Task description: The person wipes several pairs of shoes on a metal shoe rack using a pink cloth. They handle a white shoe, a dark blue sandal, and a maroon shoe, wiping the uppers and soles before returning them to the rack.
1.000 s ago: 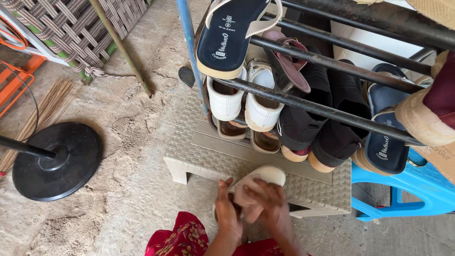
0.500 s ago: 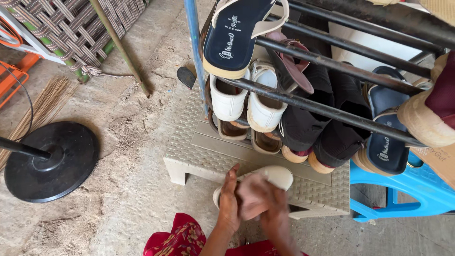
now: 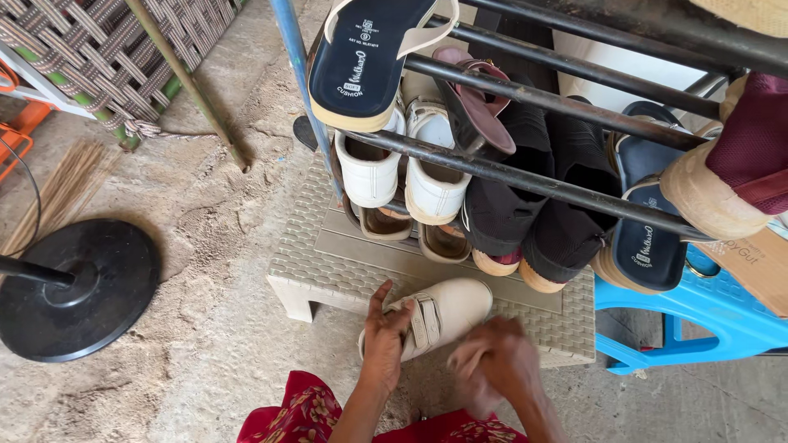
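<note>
While the cream shoe [image 3: 439, 316] lies on the woven plastic stool [image 3: 328, 262], its long axis runs toe toward two o'clock, heel toward eight. Our left hand [image 3: 383, 344] grips its heel side, fingers up. Our right hand [image 3: 492, 365] is blurred beside it; we cannot tell its grip.

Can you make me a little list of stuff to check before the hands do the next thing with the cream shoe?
1. Left hand grips the cream shoe: ok.
2. Shoe rests on the beige stool: ok, heel end overhangs the edge.
3. Shoe's straps shut: ok, they lie flat.
4. Right hand holding a cloth: cannot tell, blurred.
5. Shoes on the rack above sit steady: ok.
</note>
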